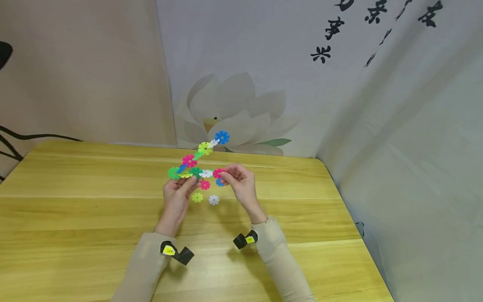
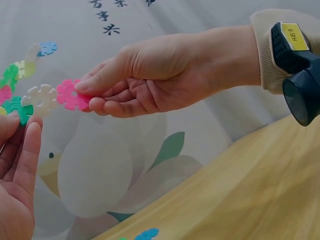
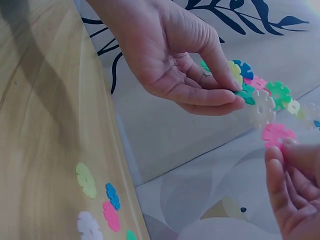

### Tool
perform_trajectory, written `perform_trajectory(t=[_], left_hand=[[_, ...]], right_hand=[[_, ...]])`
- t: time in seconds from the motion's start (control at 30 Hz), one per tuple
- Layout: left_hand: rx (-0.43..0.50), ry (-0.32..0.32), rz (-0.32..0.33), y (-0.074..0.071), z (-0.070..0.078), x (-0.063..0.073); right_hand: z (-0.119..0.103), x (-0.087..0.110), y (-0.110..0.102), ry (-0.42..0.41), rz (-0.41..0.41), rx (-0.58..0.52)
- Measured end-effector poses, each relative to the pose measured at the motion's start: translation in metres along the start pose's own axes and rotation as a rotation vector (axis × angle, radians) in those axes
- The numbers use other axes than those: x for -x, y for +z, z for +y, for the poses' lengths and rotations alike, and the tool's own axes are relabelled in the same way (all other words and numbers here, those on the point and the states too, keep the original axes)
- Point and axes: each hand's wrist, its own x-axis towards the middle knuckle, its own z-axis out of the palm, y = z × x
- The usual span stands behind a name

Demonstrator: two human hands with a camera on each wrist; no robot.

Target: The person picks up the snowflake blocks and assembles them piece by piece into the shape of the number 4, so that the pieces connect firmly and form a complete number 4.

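Note:
A chain of notched plastic snowflake discs is held up above the table. My left hand [image 1: 176, 198] pinches it at a dark green disc [image 2: 19, 108]. A white disc [image 2: 40, 100] sticks out from the green one toward the right. Between thumb and fingers, my right hand [image 1: 241, 184] pinches a pink disc [image 2: 71, 95], its edge against the white disc; whether the two interlock I cannot tell. From a light green disc [image 1: 173, 173] at the left end, a second arm slants up through a pink disc [image 1: 190, 160] and a yellow disc [image 1: 205, 148] to a blue disc [image 1: 222, 137].
Loose discs lie on the wooden table [image 1: 320, 260] beneath the hands: yellow [image 3: 86, 180], white [image 3: 89, 227], pink [image 3: 111, 216] and blue [image 3: 113, 196], plus a partly cut-off green disc [image 3: 131, 235]. A printed curtain [image 1: 241, 54] hangs behind the table.

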Motion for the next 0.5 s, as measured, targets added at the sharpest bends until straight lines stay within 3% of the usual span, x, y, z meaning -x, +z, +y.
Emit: perform_trajectory(t=[0.5], left_hand=[[-0.076,0.02,-0.005,-0.001,0.0,-0.006]], right_hand=[[-0.011,-0.002,0.005,-0.074,-0.029,0.099]])
